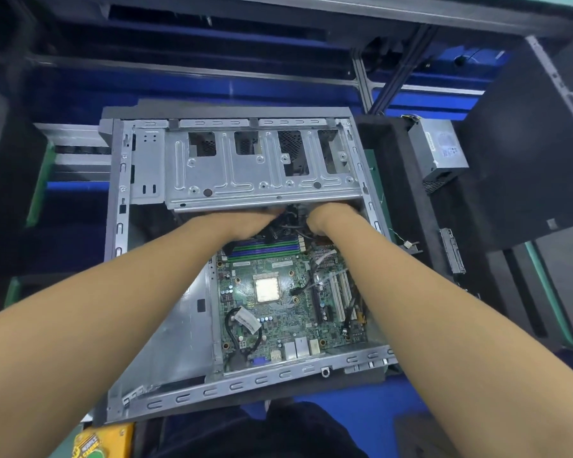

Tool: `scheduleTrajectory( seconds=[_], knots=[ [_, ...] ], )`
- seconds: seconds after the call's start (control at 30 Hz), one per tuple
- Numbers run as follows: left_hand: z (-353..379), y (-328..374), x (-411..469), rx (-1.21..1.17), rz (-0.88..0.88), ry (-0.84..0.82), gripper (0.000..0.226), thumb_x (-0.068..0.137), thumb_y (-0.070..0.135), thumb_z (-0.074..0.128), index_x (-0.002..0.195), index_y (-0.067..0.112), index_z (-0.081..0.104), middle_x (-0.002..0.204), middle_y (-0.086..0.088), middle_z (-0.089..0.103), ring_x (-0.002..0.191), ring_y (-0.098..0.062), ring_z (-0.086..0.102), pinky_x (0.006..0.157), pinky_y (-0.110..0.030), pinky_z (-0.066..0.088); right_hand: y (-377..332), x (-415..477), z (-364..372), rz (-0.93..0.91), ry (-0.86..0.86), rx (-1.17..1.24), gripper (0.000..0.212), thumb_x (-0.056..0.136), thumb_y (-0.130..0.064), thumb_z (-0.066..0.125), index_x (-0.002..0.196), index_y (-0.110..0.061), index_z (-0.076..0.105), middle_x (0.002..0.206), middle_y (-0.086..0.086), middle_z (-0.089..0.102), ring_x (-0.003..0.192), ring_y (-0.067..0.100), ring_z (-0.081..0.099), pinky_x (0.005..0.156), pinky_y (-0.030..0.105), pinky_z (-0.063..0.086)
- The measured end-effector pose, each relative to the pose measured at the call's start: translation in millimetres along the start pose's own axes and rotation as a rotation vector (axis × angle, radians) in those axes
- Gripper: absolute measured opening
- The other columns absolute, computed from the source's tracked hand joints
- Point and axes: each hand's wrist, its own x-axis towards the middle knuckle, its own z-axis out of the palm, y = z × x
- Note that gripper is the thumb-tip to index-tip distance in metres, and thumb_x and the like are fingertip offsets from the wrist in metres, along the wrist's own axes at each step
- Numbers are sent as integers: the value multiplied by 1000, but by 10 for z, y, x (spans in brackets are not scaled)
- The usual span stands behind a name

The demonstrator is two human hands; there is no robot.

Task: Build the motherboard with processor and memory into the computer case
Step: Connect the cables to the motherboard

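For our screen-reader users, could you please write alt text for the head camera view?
The left hand and right hand reach among black cables by the drive cage of an open computer case. The motherboard lies inside, its processor exposed.

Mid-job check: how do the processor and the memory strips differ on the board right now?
The processor is one square silver plate mid-board; the memory strips are long, green and blue, at the far edge. The processor shows fully; the left hand partly covers the memory strips. Both sit on the motherboard.
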Motion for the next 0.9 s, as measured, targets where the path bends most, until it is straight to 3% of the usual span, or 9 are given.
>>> scheduleTrajectory(
  seconds=[0.07,0.13,0.2,0.33,0.4,0.5,0.63,0.73,0.9],
  knots=[
    [33,70,-41,8,-123,-236,80,87,76,34,148,26,36,151,1,38,134,-22,39,107,-31,24,8,11,-16,16,-15,38,49,106,-14,30,155,-10,31,150,16,44,132,36,48,110,50,42],
    [39,57,-15,38,-190,-285,89,81,78,42,149,22,34,155,-4,33,138,-25,37,109,-34,27,24,-6,-17,27,-22,114,50,108,-16,26,158,-8,24,160,14,33,141,34,40,114,47,37],
    [6,54,-41,-1,-234,-310,93,78,79,47,148,18,38,156,-6,32,139,-27,36,112,-38,27,60,-55,-1,8,6,191,48,108,-13,24,155,-2,28,161,14,32,141,33,39,112,42,36],
    [-61,-37,-53,-142,-191,-384,82,84,68,53,148,18,38,156,-3,32,140,-24,34,117,-38,24,100,-257,88,-95,140,363,38,106,-8,34,135,2,55,137,19,56,121,36,55,92,37,45],
    [-90,-90,-72,-147,-167,-357,73,87,59,58,145,17,43,152,-3,39,135,-23,40,115,-38,28,139,-262,184,-135,221,554,32,106,-10,39,125,3,60,124,19,61,112,35,57,83,29,40],
    [-94,-133,-93,8,-116,-288,48,90,47,61,126,15,57,133,-4,56,115,-23,52,99,-31,37,193,-282,270,-185,224,737,34,108,-13,43,132,7,55,126,19,61,112,32,57,88,27,40],
    [-59,-108,-183,1,80,-128,70,87,55,60,146,25,37,148,2,42,133,-22,42,109,-29,30,245,-307,304,-234,230,863,27,107,-9,43,124,3,60,116,17,67,91,25,62,86,32,48],
    [-34,-104,-195,92,55,-88,78,83,71,42,147,26,37,154,-2,35,138,-25,36,115,-41,29,257,-317,309,-241,200,956,25,106,-2,40,113,-4,64,111,20,68,76,17,61,81,35,55],
    [-27,-104,-201,21,84,-31,43,98,53,40,135,32,49,145,2,46,132,-25,41,110,-35,32,241,-302,236,-193,144,932,37,101,2,34,117,-10,65,106,14,70,92,23,63,98,41,52]
  ],
)
